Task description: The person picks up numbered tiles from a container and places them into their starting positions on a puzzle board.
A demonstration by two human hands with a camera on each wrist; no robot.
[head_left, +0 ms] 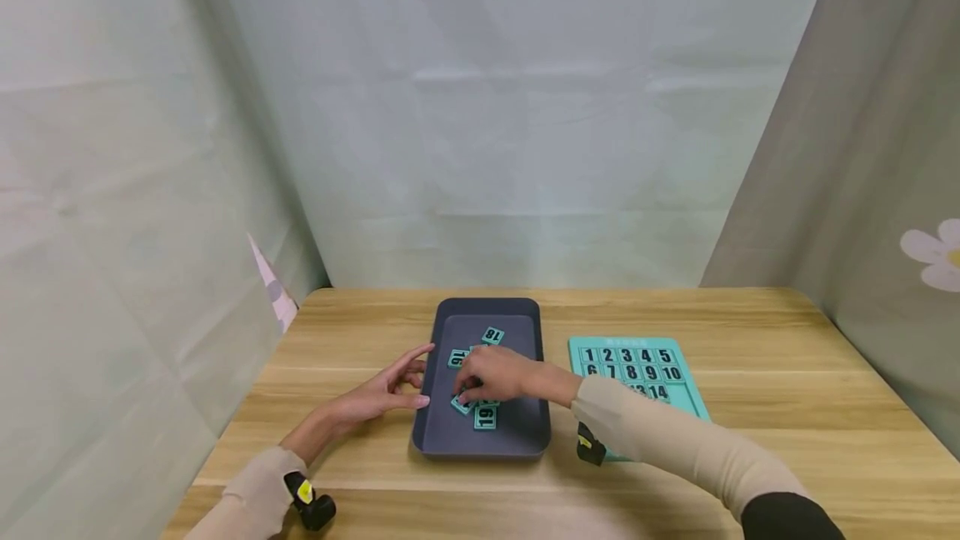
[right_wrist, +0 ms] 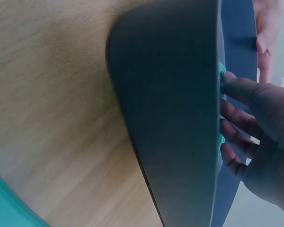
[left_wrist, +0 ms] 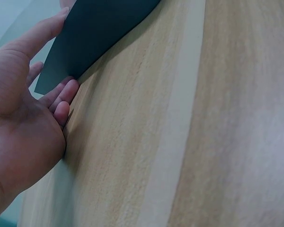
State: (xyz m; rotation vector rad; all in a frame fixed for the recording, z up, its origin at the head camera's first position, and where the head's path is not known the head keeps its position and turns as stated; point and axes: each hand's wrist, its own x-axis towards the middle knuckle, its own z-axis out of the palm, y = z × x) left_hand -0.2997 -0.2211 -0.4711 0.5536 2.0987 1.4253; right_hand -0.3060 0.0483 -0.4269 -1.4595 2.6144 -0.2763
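Note:
A dark grey tray [head_left: 517,432] holds several teal number tiles, among them 18 [head_left: 492,336], 16 [head_left: 457,358] and 19 [head_left: 485,417]. My right hand [head_left: 495,373] reaches in over the tiles from the right, its fingers bent and their tips down at a tile [head_left: 461,405]. Whether they pinch it is unclear; in the right wrist view the tray wall partly hides the tiles. My left hand [head_left: 382,390] rests against the tray's left side, thumb and index finger spread along the rim. In the left wrist view, the other fingers [left_wrist: 61,101] lie loosely bent beside the tray wall.
Right of the tray lies a teal number board [head_left: 693,402] with tiles set in rows, 1 to 5 at the top. My right forearm covers its lower part. Everything stands on a wooden table [head_left: 810,407], with hanging cloth [head_left: 525,148] behind and at the sides.

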